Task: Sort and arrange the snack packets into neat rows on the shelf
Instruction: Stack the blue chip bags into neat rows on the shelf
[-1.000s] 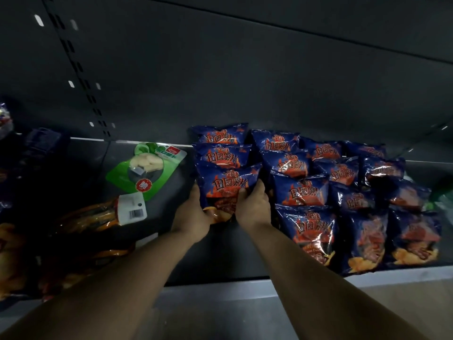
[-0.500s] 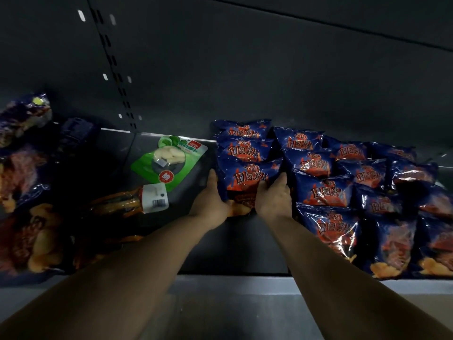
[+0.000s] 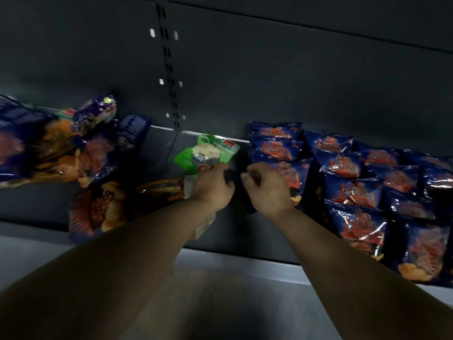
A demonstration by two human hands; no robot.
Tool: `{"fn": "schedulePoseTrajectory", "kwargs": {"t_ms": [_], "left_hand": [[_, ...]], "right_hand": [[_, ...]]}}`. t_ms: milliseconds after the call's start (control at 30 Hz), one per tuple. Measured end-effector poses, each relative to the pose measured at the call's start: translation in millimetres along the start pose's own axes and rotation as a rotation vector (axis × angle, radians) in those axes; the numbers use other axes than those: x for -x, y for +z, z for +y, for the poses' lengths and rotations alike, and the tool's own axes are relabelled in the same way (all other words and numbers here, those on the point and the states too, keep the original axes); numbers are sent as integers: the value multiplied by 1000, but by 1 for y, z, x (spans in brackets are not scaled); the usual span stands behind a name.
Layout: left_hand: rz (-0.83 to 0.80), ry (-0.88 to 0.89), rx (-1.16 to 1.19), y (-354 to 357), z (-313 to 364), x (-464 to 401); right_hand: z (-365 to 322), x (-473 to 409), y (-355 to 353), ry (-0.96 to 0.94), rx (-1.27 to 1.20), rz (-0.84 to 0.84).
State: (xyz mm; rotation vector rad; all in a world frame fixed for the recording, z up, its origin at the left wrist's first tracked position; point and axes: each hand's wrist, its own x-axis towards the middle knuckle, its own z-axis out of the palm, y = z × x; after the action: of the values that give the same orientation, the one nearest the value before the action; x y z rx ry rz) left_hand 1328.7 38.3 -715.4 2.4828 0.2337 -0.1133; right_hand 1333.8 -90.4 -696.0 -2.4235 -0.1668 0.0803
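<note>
Blue snack packets (image 3: 343, 165) with red lettering lie in overlapping rows on the right of the dark shelf (image 3: 159, 146). The front packet of the leftmost row (image 3: 294, 173) sits just beyond my right hand (image 3: 267, 190), which hovers with loosely curled fingers and holds nothing. My left hand (image 3: 213, 187) is to its left, fingers curled over the near edge of a green packet (image 3: 208, 150) with pale pieces showing through it. How firmly it grips is hidden by the hand.
A loose heap of blue and orange packets (image 3: 61, 148) fills the shelf's left side. An orange packet (image 3: 159, 190) lies by my left wrist. A slotted upright (image 3: 169, 69) runs up the back panel. The shelf's grey front lip (image 3: 245, 263) is near me.
Both hands have let go of the front blue packet. My left hand moved left onto the green packet, my right hand drew back a little, and the view swung left.
</note>
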Motion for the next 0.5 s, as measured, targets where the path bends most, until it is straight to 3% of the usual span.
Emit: {"fn": "schedulePoseTrajectory", "kwargs": {"t_ms": [333,500], "left_hand": [[29,-74,-191,-66,-53,31],[321,-156,-338,-99,-68,22]], "right_hand": [[-30,10,54,-29,124,-367],[-28,7,61,-62,67,-427]]}}
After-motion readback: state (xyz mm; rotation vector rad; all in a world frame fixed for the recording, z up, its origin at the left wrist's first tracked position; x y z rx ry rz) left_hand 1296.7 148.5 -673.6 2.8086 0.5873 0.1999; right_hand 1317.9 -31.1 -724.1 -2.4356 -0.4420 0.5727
